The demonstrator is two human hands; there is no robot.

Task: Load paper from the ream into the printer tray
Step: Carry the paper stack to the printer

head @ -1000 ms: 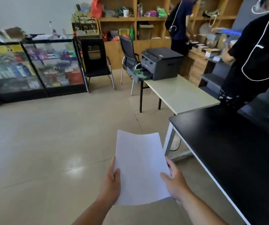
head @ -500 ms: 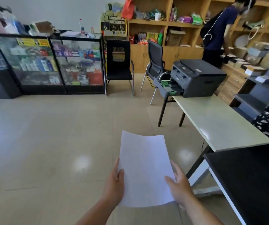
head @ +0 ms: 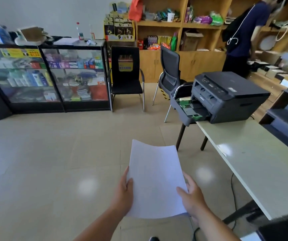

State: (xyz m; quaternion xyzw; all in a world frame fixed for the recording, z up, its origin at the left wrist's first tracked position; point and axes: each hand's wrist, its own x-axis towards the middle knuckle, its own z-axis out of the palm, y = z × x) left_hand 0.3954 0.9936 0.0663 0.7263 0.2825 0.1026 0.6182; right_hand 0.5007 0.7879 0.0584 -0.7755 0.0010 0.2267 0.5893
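Shop floor, beige tile (head: 53,162), wide open on the left and ahead. Left hand (head: 124,193) grips the left edge of the paper (head: 155,180), thumb on top; right hand (head: 192,199) grips the lower right edge, thumb on top too. One thin stack, held flat over the floor at waist height, far edge slightly curled, well short of the printer. Can't tell the sheet count.

Long pale table (head: 254,164) runs along the right; its near edge sits just right of the paper. One dark printer (head: 226,96) at the table's far end, one tray (head: 190,108) pulled out, overhanging the table end, green guides visible, no paper in it that I can see. Clear floor between the paper and the tray.

Two chairs past the tray: black one (head: 126,75), grey one (head: 170,72). Two glass cases (head: 46,75) on the left wall, wooden shelves (head: 183,25) behind. One person (head: 242,32) stands at the shelves, beyond the printer.
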